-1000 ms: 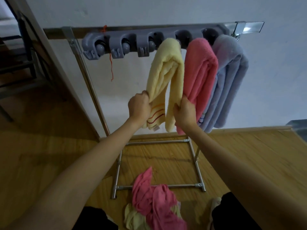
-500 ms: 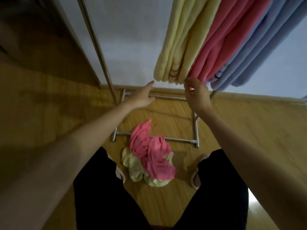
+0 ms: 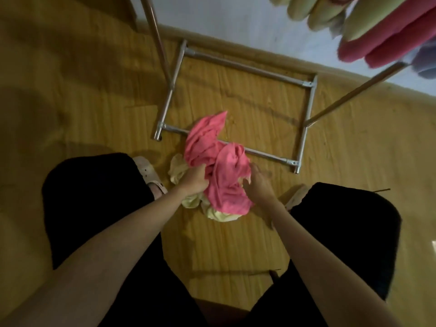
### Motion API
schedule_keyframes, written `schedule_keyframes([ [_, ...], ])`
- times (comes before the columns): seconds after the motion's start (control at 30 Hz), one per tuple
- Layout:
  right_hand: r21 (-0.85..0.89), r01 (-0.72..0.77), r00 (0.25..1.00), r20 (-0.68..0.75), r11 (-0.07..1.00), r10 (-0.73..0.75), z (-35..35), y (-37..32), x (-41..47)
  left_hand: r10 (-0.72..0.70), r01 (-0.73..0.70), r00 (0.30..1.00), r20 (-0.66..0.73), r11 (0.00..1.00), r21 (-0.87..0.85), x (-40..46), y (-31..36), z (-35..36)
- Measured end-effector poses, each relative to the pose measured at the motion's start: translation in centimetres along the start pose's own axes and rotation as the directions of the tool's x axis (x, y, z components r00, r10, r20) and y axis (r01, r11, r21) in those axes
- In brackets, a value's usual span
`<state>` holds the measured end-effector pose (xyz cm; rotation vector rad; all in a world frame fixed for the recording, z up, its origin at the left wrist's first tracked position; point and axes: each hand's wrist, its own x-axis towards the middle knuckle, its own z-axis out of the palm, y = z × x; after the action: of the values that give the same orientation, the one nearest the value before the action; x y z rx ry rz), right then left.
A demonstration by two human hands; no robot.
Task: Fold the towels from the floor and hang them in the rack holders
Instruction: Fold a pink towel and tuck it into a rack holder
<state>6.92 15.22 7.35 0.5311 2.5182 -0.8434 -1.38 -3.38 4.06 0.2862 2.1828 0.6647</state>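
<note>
A: Where are the towels that lie loose?

B: In a heap on the wooden floor (image 3: 236,244), between the person's feet and just at the near bar of the rack base (image 3: 304,147). The crumpled pink towel (image 3: 221,166) lies on top, its far end draped over that bar. Under it, a pale yellow towel (image 3: 179,168) shows at the left and near edges of the heap.

A: And the hands?

B: The left hand (image 3: 194,180) is on the left side of the heap, its fingers curled into the pink towel and gripping a bunch of it. The right hand (image 3: 258,185) is at the right edge of the heap, fingers only loosely bent and spread, touching the pink cloth but not clenched on it.

A: What hangs above?

B: At the far right, the lower ends of folded towels: hanging yellow towel (image 3: 304,10) on the left, hanging pink towel (image 3: 387,38) beside it, and a bit of a blue towel (image 3: 427,67) at the frame's edge. The holders are out of view.

A: Anything else?

B: Black trousers (image 3: 94,208) on both legs, and a light sandal (image 3: 151,175) on the left foot just left of the heap.
</note>
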Motion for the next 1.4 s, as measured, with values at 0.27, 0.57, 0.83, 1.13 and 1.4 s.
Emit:
schedule_keyframes([
  [0.27, -0.034, -0.029, 0.973, 0.227, 0.999, 0.036, 9.7, 3.8, 3.5, -0.160, 0.158, 0.986, -0.040, 0.986, -0.050, 5.4, -5.2, 6.8],
  [0.57, -0.130, 0.022, 0.954, 0.299, 0.991, 0.018, 13.3, 5.6, 6.2, -0.213, 0.206, 0.977, -0.012, 0.956, -0.208, 10.2, -4.7, 8.6],
  [0.83, -0.012, -0.055, 0.957, 0.284, 0.998, 0.056, 12.0, 7.7, 8.0, -0.334, 0.198, 0.921, -0.199, 0.843, -0.500, 9.4, -2.5, 10.5],
  [1.13, 0.152, -0.218, 0.921, 0.358, 0.964, 0.151, 10.0, 6.1, 6.2, -0.321, 0.046, 0.895, -0.309, 0.757, -0.652, 4.1, 0.7, 8.6],
  [1.4, 0.235, -0.100, 0.980, 0.190, 0.967, 0.055, 6.0, 4.2, 0.7, -0.355, -0.060, 0.817, -0.454, 0.731, -0.680, -0.8, 4.5, 2.6],
])
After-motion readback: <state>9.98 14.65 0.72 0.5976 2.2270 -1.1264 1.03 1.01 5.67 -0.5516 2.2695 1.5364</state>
